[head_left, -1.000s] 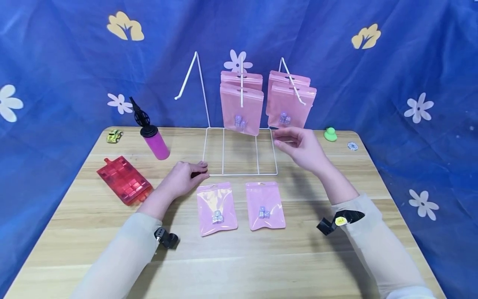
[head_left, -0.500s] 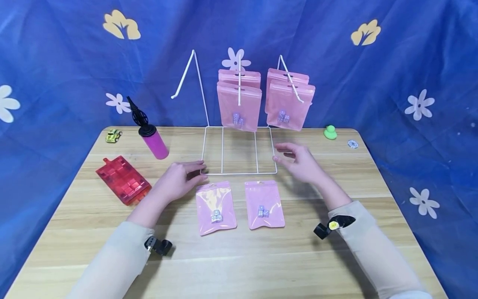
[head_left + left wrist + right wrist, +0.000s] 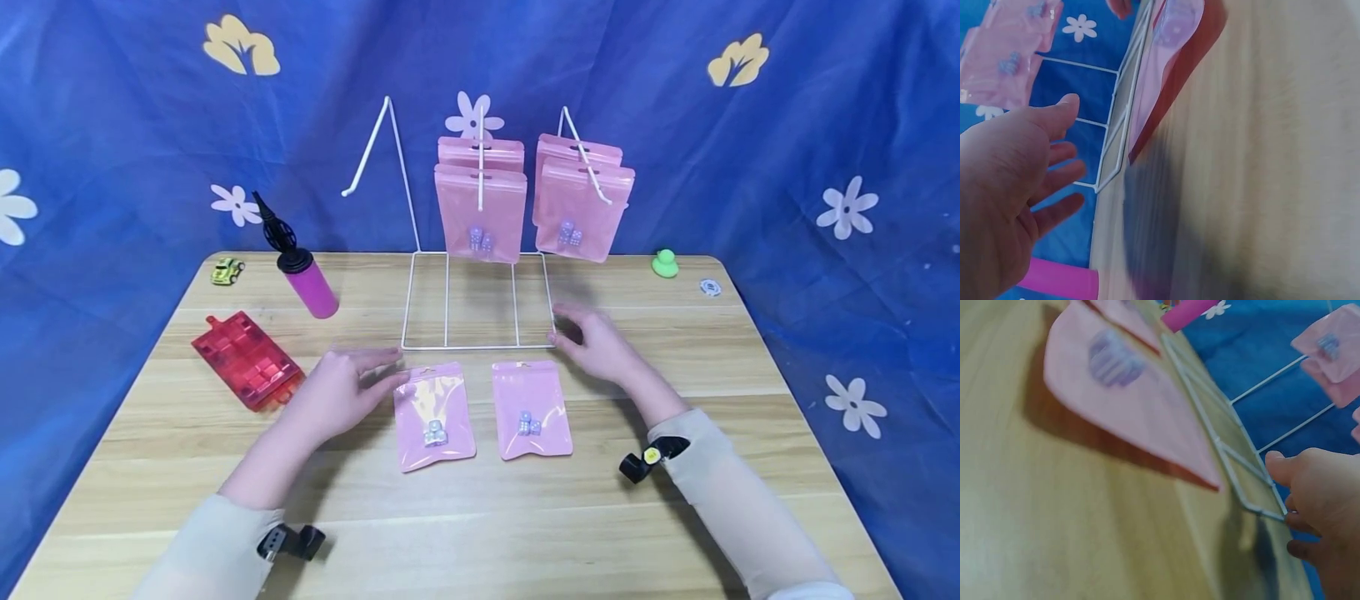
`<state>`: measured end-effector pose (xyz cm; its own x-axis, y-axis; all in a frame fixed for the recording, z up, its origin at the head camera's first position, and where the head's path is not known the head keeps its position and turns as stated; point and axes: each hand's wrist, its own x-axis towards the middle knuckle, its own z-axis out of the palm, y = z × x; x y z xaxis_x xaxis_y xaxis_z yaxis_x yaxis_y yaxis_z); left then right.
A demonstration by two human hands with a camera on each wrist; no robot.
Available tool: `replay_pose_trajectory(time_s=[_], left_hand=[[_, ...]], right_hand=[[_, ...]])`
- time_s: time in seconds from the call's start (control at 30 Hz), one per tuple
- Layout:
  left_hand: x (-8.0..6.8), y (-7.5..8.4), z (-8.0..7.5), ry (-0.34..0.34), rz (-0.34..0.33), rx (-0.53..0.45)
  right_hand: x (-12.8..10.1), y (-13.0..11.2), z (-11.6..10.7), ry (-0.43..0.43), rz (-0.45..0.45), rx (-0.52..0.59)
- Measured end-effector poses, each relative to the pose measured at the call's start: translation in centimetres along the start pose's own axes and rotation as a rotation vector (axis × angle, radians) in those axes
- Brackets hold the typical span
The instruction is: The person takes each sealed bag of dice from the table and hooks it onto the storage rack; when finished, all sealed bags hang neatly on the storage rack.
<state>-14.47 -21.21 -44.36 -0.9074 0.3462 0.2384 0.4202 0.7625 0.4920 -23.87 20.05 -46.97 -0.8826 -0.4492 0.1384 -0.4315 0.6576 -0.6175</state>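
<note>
A white wire display rack (image 3: pixel 480 347) stands at the back of the table. Two pink zip pouches hang on its middle hook, the front pouch (image 3: pixel 480 217) showing small dice; two more, with a front pouch (image 3: pixel 585 208), hang on the right hook. The left hook (image 3: pixel 369 150) carries nothing. Flat before the rack lie a left pouch (image 3: pixel 416 417) and a right pouch (image 3: pixel 551 408), each with dice inside. My left hand (image 3: pixel 337 392), fingers loosely spread and holding nothing, hovers by the left pouch's top corner. My right hand (image 3: pixel 600 342) has relaxed fingers right at the rack's front right corner.
On the left are a red translucent tray (image 3: pixel 247 358), a magenta hand pump (image 3: pixel 311 287) and a yellow-green toy car (image 3: pixel 227 271). A green rubber duck (image 3: pixel 664 264) and a poker chip (image 3: pixel 710 287) sit at the back right. A blue curtain (image 3: pixel 300 150) hangs behind.
My right hand has come down from beneath the right-hook pouches to the rack's front right corner. My left hand has left the front left corner, drawing back toward me. The pouches hang as before.
</note>
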Motion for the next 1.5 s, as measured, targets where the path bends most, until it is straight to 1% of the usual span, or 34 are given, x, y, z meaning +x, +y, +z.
replay_pose_trajectory(time_s=[0.07,0.17,0.33,0.4,0.5,0.6,0.7,0.83,1.03,1.17,1.3,1.4,1.5], left_hand=[[-0.7,0.5,-0.1,-0.001,-0.041,0.008],[-1.5,1.1,0.0,-0.006,-0.114,-0.01],[-2.7,2.0,0.3,-0.023,-0.261,-0.099],[-3.0,2.3,0.4,-0.044,-0.317,-0.128],[-3.3,2.6,0.4,-0.077,-0.382,-0.153],[-3.5,2.9,0.4,-0.114,-0.441,-0.15],[-3.7,3.4,0.3,-0.17,-0.509,-0.132],[-3.8,3.9,0.6,-0.216,-0.569,-0.11],[-3.2,4.3,0.9,-0.232,-0.644,-0.118],[-2.8,4.3,1.2,-0.224,-0.644,-0.127],[-2.7,4.4,1.8,-0.201,-0.643,-0.105],[-2.6,4.3,2.1,-0.192,-0.667,-0.09],[-2.6,4.0,2.4,-0.188,-0.692,-0.104]], right_hand=[[0.0,0.4,0.4,-0.014,-0.006,-0.034],[0.0,0.9,0.9,-0.029,-0.012,-0.062],[0.0,1.4,1.6,-0.05,-0.039,-0.123],[-0.1,1.5,1.9,-0.057,-0.054,-0.153],[-0.2,1.6,2.2,-0.066,-0.064,-0.188],[-0.4,1.6,2.4,-0.066,-0.053,-0.198],[-0.4,1.4,2.6,-0.062,-0.03,-0.198],[-0.3,1.1,2.7,-0.044,0.001,-0.182],[-0.2,1.0,2.8,-0.024,0.016,-0.155],[-0.1,0.9,2.8,-0.02,0.026,-0.15],[-0.2,0.9,2.8,-0.019,0.026,-0.145],[-0.3,1.0,2.9,-0.018,0.024,-0.143],[-0.3,0.9,2.9,-0.02,0.03,-0.14]])
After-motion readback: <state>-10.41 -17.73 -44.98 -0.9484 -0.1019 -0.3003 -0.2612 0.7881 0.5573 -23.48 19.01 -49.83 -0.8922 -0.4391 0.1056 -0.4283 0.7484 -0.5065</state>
